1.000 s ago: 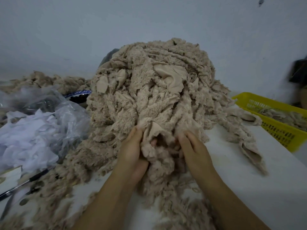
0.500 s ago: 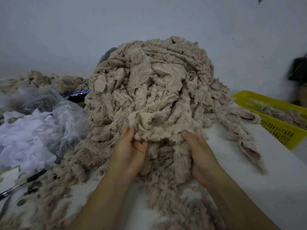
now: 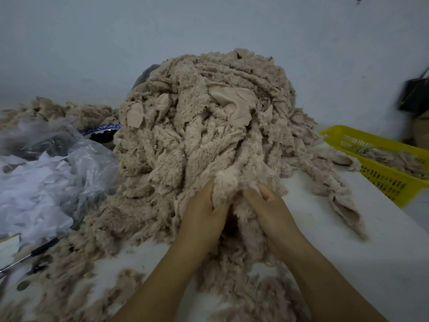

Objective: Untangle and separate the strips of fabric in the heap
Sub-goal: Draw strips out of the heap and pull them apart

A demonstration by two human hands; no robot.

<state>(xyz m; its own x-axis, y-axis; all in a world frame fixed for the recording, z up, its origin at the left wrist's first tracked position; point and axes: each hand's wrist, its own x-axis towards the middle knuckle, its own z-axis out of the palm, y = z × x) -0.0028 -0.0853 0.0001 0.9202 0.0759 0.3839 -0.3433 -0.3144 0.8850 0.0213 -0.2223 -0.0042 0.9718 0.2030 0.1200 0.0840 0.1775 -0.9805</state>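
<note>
A tall heap of tangled beige fleecy fabric strips stands on the white table against the wall. At the heap's front lower edge, my left hand grips a fold of fleecy strip, its fingertips buried in the cloth. My right hand sits right beside it, fingers curled round the same bunch of strip, which hangs down between my wrists. One long strip trails from the heap to the right across the table.
A yellow plastic basket holding some strips stands at the right. Clear plastic bags with white cloth lie at the left. Scissors and loose fleece scraps lie at the front left. A dark object hangs at the far right wall.
Both hands have shifted right and come closer together, gathering the fold of strip between them. The smooth-backed flap held half a second ago is now bunched up.
</note>
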